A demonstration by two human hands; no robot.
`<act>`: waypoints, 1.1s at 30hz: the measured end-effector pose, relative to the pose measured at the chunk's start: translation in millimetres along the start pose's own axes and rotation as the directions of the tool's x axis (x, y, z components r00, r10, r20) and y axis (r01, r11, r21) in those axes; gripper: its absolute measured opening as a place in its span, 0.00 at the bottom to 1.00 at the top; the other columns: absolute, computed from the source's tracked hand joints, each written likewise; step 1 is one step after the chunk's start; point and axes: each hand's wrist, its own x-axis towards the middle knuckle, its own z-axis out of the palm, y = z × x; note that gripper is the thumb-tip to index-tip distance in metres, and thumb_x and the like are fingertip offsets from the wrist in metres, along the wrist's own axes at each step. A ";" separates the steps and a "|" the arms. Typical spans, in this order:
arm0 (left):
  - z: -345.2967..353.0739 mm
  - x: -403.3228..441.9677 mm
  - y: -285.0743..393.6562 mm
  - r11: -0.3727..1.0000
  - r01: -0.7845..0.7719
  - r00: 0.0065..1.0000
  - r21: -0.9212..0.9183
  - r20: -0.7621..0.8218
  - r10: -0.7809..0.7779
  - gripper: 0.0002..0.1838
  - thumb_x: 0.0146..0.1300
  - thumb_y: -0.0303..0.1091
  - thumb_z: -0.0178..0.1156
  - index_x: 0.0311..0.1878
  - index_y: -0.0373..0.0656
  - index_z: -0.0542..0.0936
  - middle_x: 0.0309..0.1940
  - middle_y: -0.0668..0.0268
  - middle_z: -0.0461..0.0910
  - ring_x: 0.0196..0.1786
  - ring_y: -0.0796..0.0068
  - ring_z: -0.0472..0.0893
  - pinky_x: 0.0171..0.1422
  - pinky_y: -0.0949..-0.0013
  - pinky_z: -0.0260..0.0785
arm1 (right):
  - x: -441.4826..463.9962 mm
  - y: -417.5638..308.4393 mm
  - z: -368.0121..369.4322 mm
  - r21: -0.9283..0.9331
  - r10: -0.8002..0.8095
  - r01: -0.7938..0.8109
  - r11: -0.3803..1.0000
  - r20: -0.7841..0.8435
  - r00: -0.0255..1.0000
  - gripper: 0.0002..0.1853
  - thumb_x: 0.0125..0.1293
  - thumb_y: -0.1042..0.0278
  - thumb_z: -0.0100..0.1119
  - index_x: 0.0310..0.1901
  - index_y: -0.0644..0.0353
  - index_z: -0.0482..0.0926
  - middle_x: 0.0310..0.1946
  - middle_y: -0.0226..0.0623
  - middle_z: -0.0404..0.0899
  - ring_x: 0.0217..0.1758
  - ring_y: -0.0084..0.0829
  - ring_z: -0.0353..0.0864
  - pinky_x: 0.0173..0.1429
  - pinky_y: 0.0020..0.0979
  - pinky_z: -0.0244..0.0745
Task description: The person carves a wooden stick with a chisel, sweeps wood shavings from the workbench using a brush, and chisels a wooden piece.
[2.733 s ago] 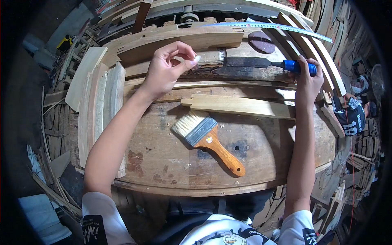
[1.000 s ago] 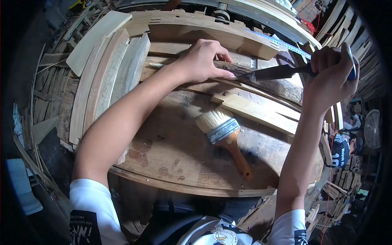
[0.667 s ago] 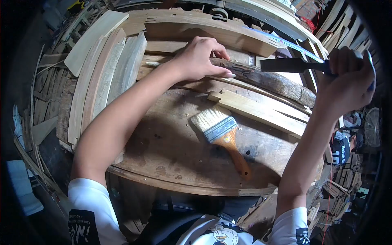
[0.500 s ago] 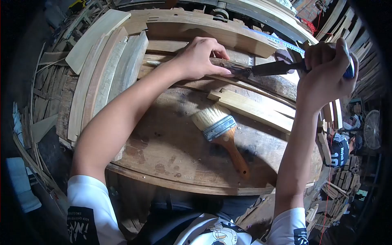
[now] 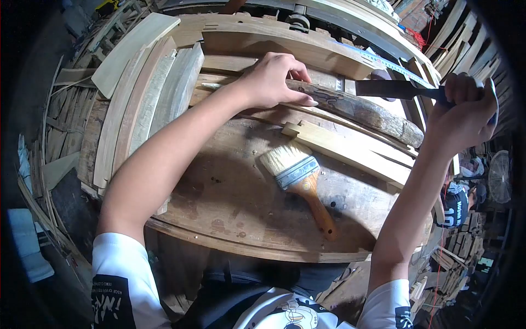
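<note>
My left hand [image 5: 275,82] is closed around a rough, bark-covered stick [image 5: 361,109] lying across the workbench, thumb on the near side. The stick's paler end points right. In my right hand [image 5: 466,112] is a knife [image 5: 386,89] with a dark broad blade and a blue handle. Its blade points left, held just above and behind the stick, apart from it. A wide paintbrush [image 5: 300,181] with pale bristles and a wooden handle lies on the bench nearer to me. Between brush and stick rests a pale notched wood piece [image 5: 350,151].
Several boards [image 5: 137,104] lie side by side at the left. Behind the stick stands a thick wooden beam [image 5: 285,49], with a blue-white measuring tape [image 5: 383,61] along its right. A person in a dark shirt [image 5: 456,205] and a fan [image 5: 499,175] are at the far right.
My right hand has moved right, drawing the knife blade away from the stick near my left fingers. My left hand keeps its hold; the view has shifted slightly.
</note>
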 end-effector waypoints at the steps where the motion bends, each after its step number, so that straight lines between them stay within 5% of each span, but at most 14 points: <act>1: 1.4 -0.3 -1.6 1.000 0.002 1.000 0.002 0.006 -0.002 0.21 0.53 0.44 0.80 0.43 0.38 0.87 0.38 0.60 0.84 0.44 0.67 0.84 0.53 0.64 0.76 | -9.6 7.1 14.6 -0.293 -0.253 0.254 0.922 0.040 0.967 0.20 0.74 0.72 0.48 0.20 0.54 0.63 0.12 0.30 0.63 0.15 0.20 0.66 0.20 0.27 0.58; 3: 3.3 -0.5 -6.1 0.999 -0.019 1.000 -0.027 -0.012 0.018 0.21 0.52 0.44 0.80 0.43 0.38 0.87 0.38 0.60 0.84 0.44 0.67 0.84 0.54 0.64 0.76 | -29.8 -10.6 32.7 0.181 0.227 -0.219 0.959 -0.024 0.974 0.16 0.74 0.71 0.54 0.25 0.58 0.68 0.13 0.30 0.64 0.14 0.20 0.64 0.19 0.27 0.58; 6: 3.0 -0.1 -7.4 1.000 -0.015 1.000 -0.009 -0.011 0.015 0.21 0.52 0.43 0.80 0.43 0.38 0.87 0.38 0.60 0.84 0.45 0.67 0.84 0.56 0.65 0.76 | -26.7 -7.5 31.2 0.220 0.291 -0.271 0.937 -0.066 0.954 0.16 0.73 0.70 0.55 0.25 0.58 0.68 0.13 0.30 0.65 0.13 0.20 0.63 0.18 0.28 0.58; 13: -0.3 0.0 -1.6 1.000 0.003 1.000 -0.012 0.007 -0.003 0.21 0.52 0.42 0.80 0.43 0.39 0.87 0.38 0.60 0.84 0.45 0.66 0.84 0.57 0.65 0.76 | -18.5 -5.3 20.4 0.254 0.266 -0.247 0.935 -0.040 0.963 0.20 0.74 0.72 0.51 0.20 0.54 0.64 0.12 0.30 0.64 0.13 0.20 0.62 0.19 0.27 0.57; 16: 1.7 -0.7 -3.3 1.000 0.014 1.000 -0.007 0.001 -0.014 0.21 0.52 0.43 0.80 0.43 0.39 0.87 0.39 0.60 0.84 0.46 0.66 0.84 0.58 0.64 0.76 | -3.5 -7.7 7.0 0.360 0.212 -0.234 0.903 0.101 0.972 0.22 0.74 0.72 0.50 0.19 0.53 0.62 0.12 0.30 0.63 0.12 0.21 0.61 0.19 0.27 0.58; 20: 3.7 -0.3 -5.3 0.999 0.033 0.999 -0.007 0.001 -0.033 0.20 0.52 0.43 0.80 0.43 0.40 0.87 0.39 0.60 0.84 0.46 0.66 0.84 0.59 0.64 0.76 | -30.0 -15.7 42.5 0.064 0.287 -0.280 0.958 -0.208 0.935 0.18 0.73 0.71 0.53 0.22 0.56 0.66 0.12 0.29 0.63 0.11 0.20 0.60 0.18 0.27 0.55; 21: 3.8 -0.2 -5.8 1.000 0.029 1.000 -0.007 0.004 -0.029 0.21 0.52 0.43 0.80 0.43 0.40 0.87 0.39 0.60 0.84 0.46 0.66 0.84 0.58 0.64 0.76 | -28.1 -15.8 37.2 0.215 0.230 -0.221 0.951 -0.019 0.973 0.17 0.73 0.71 0.55 0.23 0.57 0.68 0.12 0.29 0.64 0.12 0.19 0.63 0.18 0.27 0.54; 30: 0.2 -1.2 -3.3 1.000 0.002 1.000 -0.010 0.012 -0.002 0.21 0.53 0.44 0.79 0.43 0.39 0.87 0.39 0.60 0.84 0.45 0.66 0.84 0.55 0.64 0.75 | -12.5 -22.5 20.6 0.220 0.262 -0.260 0.940 0.022 0.965 0.24 0.75 0.69 0.46 0.16 0.51 0.57 0.11 0.28 0.58 0.12 0.21 0.53 0.20 0.29 0.49; 33: -0.2 -2.0 -4.0 1.000 -0.002 1.000 -0.005 0.004 0.002 0.21 0.53 0.44 0.79 0.43 0.39 0.87 0.39 0.60 0.84 0.45 0.66 0.84 0.55 0.64 0.75 | -5.4 -31.8 26.9 0.145 0.261 -0.249 0.958 -0.074 0.962 0.25 0.76 0.67 0.44 0.16 0.49 0.55 0.10 0.29 0.58 0.12 0.22 0.54 0.20 0.30 0.49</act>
